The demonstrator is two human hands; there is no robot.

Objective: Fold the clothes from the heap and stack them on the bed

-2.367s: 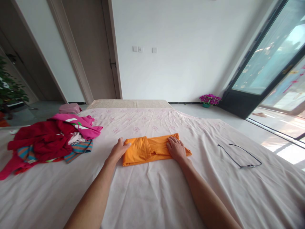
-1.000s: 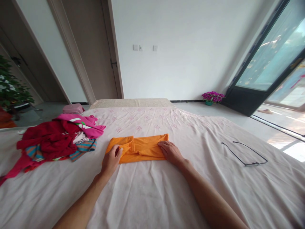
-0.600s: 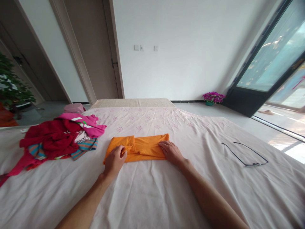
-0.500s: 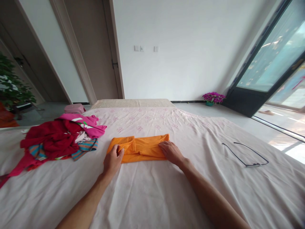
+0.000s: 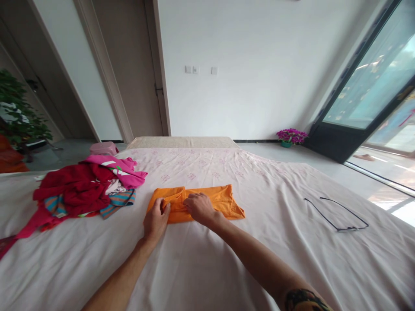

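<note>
An orange garment (image 5: pixel 220 198), folded into a long flat strip, lies on the sheet in front of me. Its left end is doubled over into a flap, and its lower right corner sticks out. My left hand (image 5: pixel 157 219) pinches the left part of the cloth between thumb and fingers. At the flap's inner edge, near the middle, my right hand (image 5: pixel 200 209) has its fingers curled down on the fabric; its fingertips are partly hidden.
A pile of red, pink and striped clothes (image 5: pixel 78 185) lies to the left, with a pink stool (image 5: pixel 103 148) behind it. Eyeglasses (image 5: pixel 352 227) rest on the floral sheet (image 5: pixel 194 268) at right. Purple flowers (image 5: pixel 292 135) stand on the floor by the glass door (image 5: pixel 353 108).
My right hand has moved left from the garment's right end to the flap edge. The lower right corner now spreads outward. My left hand keeps its grip.
</note>
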